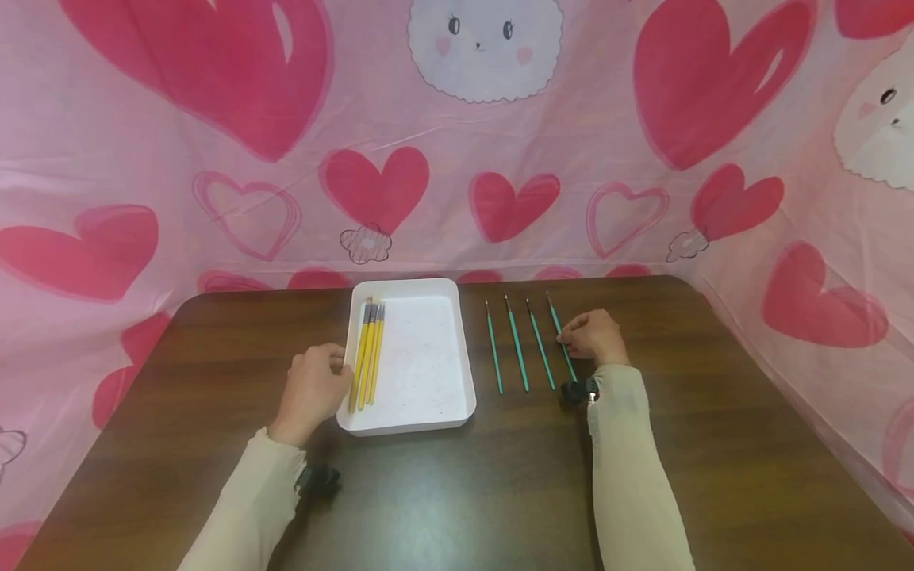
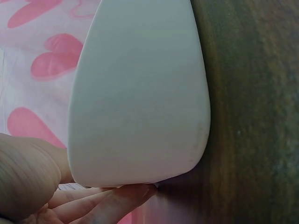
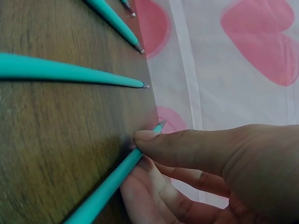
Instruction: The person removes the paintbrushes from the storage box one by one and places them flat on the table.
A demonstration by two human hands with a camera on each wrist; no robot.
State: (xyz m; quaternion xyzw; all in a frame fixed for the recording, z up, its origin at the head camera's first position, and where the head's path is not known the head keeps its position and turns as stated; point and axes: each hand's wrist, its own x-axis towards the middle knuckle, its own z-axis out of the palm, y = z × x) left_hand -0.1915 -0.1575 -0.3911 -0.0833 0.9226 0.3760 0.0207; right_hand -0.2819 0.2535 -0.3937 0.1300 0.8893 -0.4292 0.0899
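Note:
My left hand (image 1: 314,388) grips the left wall of a white tray (image 1: 421,420), thumb over the rim and fingers against the outside. The left wrist view shows those fingers (image 2: 107,205) along the tray's wall (image 2: 140,102). Inside the tray, several yellow-handled paintbrushes (image 1: 367,357) lie side by side along its left wall. On the right, my right hand (image 1: 593,337) pinches a thin teal paintbrush (image 3: 110,184) between thumb and fingers, its tip pointing away from me. It is the rightmost of a row of teal brushes, low over the wooden table.
Three more teal paintbrushes (image 1: 517,349) lie roughly parallel on the table (image 1: 428,507) between the tray and my right hand. A pink heart-print cloth (image 1: 443,127) hangs along the table's far edge and sides. Each wrist wears a small black camera (image 1: 320,480).

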